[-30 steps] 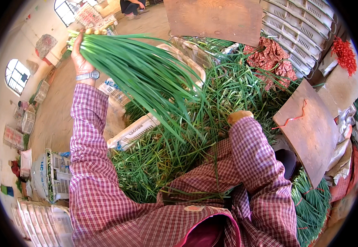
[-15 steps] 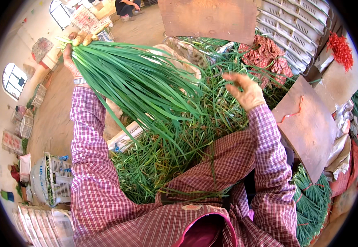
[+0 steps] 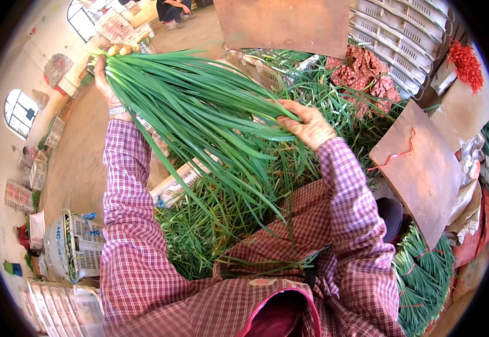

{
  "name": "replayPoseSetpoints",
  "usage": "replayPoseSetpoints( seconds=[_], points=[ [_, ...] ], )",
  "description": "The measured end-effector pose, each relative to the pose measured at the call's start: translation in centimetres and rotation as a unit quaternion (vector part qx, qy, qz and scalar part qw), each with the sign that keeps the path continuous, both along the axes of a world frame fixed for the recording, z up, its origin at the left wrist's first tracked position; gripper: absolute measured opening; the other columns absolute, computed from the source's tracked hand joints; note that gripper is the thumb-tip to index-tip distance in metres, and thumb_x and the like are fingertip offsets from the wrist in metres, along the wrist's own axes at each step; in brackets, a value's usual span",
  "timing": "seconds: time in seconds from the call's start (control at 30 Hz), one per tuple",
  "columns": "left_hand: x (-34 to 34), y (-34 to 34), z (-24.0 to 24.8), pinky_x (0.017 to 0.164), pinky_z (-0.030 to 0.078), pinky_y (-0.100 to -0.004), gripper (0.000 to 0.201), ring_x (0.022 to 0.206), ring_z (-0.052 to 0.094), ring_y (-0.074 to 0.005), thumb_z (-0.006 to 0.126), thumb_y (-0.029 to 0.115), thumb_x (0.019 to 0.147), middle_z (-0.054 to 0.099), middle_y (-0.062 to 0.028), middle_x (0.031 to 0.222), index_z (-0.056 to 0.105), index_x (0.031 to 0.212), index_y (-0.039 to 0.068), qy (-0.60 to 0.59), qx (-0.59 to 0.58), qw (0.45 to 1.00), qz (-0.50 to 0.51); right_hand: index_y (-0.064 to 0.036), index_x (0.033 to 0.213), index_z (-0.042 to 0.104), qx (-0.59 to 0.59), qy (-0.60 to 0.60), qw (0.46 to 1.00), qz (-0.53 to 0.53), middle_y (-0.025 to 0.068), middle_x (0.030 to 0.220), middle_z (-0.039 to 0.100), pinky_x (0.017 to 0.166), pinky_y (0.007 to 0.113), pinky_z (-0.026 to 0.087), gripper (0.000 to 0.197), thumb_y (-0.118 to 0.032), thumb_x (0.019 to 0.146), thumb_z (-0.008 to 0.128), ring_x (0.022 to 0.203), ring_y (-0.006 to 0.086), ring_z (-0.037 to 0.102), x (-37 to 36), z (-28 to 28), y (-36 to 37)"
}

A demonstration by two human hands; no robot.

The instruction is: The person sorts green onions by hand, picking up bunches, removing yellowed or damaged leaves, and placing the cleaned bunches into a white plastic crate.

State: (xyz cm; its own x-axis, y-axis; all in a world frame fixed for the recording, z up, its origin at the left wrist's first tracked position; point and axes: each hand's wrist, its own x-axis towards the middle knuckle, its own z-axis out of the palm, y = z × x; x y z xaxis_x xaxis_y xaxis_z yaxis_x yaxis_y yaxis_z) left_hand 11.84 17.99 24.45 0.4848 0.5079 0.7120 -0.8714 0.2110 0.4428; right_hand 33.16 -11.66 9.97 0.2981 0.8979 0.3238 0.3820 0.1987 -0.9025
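Note:
A loose bunch of garlic chives (image 3: pixel 182 95) stretches across the air in front of me, pale stem ends at far left and green leaf tips toward the right. My left hand (image 3: pixel 105 84) is closed around the stem end, its fingertips wrapped over the far side. At the other end, the fingers of my right hand (image 3: pixel 307 124) close on some leaf tips. Many leaves hang free below, between the hands. Under the bunch, a heap of loose green leaves (image 3: pixel 227 224) covers the space before my lap and spills over my leg.
Tied green bundles (image 3: pixel 424 275) lie at lower right beside a brown board (image 3: pixel 418 168) with a red tie on it. Another board (image 3: pixel 283 25), red netting (image 3: pixel 362 78), stacked white crates (image 3: pixel 396 39) and hanging red ties (image 3: pixel 464 70) stand beyond. A filled crate (image 3: pixel 84 244) sits left.
My right hand has moved left and closed on the leaf tips; it was open and apart from them before. My left hand has shifted slightly right with the bunch.

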Motion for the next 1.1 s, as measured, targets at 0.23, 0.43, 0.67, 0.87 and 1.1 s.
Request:
replayPoseSetpoints(
  seconds=[0.23,0.43,0.67,0.87,1.1],
  points=[
    [-0.8,1.5,-2.4,0.085,0.046,-0.0433,0.027,0.089,0.057,-0.0264,0.051,0.032,0.087,0.059,-0.0132,0.091,0.054,0.093,0.006,0.116,-0.066,0.982,0.13,-0.0118,0.12,0.057,-0.091,0.042,0.986,-0.135,0.0016,0.081,0.065,0.051,0.019,0.041,0.032,-0.012,0.088,0.056,0.061,0.0054,0.052,4.4,-1.0,-5.9],
    [-0.9,4.2,-4.0,0.085,0.049,-0.0429,0.027,0.093,0.059,-0.0262,0.05,0.03,0.089,0.061,-0.0137,0.098,0.053,0.102,0.007,0.065,-0.062,0.993,0.077,-0.0116,0.112,0.062,-0.141,-0.216,0.89,-0.375,-0.0004,0.093,0.064,0.072,0.02,0.045,0.031,0.001,0.086,0.053,0.079,0.0081,0.055,7.3,-3.2,-9.5],
    [-0.9,1.7,-4.4,0.083,0.047,-0.037,0.028,0.09,0.056,-0.0213,0.046,0.036,0.091,0.058,-0.0062,0.091,0.053,0.097,0.01,0.059,-0.035,0.996,0.06,-0.0015,0.097,0.058,0.237,-0.08,0.95,-0.185,0.011,0.101,0.065,0.086,0.03,0.049,0.027,0.015,0.078,0.049,0.096,0.0203,0.062,-1.5,5.1,-7.4],
    [-0.3,0.9,-4.7,0.078,0.05,-0.0384,0.033,0.087,0.058,-0.0225,0.043,0.04,0.091,0.059,-0.0067,0.094,0.054,0.101,0.01,0.042,-0.031,0.997,0.06,-0.0085,0.088,0.062,0.172,-0.202,0.955,-0.135,0.0065,0.085,0.066,0.065,0.033,0.052,0.02,0.005,0.075,0.056,0.075,0.025,0.063,-7.7,4.6,-4.1],
    [1.0,-2.3,-3.6,0.081,0.042,-0.0349,0.02,0.084,0.052,-0.0174,0.05,0.029,0.09,0.051,-0.001,0.085,0.048,0.092,0.009,0.027,-0.04,0.996,0.08,-0.0127,0.089,0.063,0.01,-0.326,0.913,-0.246,0.0067,0.076,0.064,0.058,0.038,0.05,0.01,-0.014,0.079,0.059,0.071,0.0262,0.063,-8.2,2.3,-2.3]
  ],
)
